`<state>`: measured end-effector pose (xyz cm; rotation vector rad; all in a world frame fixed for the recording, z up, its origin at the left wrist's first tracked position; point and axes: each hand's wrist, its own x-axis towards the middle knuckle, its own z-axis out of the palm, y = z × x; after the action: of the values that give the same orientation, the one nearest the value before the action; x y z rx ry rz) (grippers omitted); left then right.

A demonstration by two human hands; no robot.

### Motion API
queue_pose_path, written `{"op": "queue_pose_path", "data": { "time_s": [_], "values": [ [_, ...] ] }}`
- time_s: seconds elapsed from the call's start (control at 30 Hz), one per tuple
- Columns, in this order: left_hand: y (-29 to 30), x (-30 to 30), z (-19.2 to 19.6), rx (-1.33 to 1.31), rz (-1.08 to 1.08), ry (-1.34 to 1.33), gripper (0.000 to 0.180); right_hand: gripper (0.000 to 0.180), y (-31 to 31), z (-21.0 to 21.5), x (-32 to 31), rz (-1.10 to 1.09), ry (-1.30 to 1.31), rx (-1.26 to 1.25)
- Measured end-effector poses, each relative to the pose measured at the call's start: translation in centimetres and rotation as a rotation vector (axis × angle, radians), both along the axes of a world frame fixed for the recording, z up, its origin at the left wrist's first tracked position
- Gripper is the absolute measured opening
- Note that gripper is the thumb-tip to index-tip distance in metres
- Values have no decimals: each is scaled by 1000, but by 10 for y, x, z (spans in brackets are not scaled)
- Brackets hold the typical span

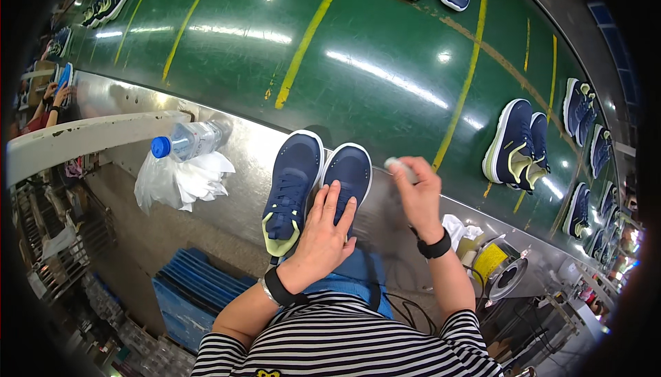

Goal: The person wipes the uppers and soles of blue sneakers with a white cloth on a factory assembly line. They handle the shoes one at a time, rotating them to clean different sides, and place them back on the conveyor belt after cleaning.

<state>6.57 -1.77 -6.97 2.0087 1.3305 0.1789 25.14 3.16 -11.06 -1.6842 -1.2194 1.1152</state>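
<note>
The left hand (323,229) is lying flat, fingers spread, on the right one of two navy mesh shoes (313,184) with white soles, sitting on the steel counter (244,153). The right hand (416,187) is pinching a small pale block (399,165). A clear bottle (189,139) with a blue cap is resting on white crumpled cloth (182,181). More shoes (516,146) are riding the glossy green belt (385,53).

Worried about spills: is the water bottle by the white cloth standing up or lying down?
Lying down. The water bottle rests on its side on the metal ledge, its blue cap pointing left, on the white cloth.
</note>
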Motion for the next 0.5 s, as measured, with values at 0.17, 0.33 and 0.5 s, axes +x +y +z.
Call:
{"op": "queue_pose_path", "data": {
  "time_s": [0.17,0.33,0.5],
  "values": [
    [0,0,-1,3,2,11,67,11,4,1,-23,108,-24,60],
    [1,-2,-2,24,-19,10,66,9,14,-15,-29,259,-186,213],
    [3,-3,-3,19,-11,1,65,6,28,-18,-37,316,-270,323]
  ]
}}
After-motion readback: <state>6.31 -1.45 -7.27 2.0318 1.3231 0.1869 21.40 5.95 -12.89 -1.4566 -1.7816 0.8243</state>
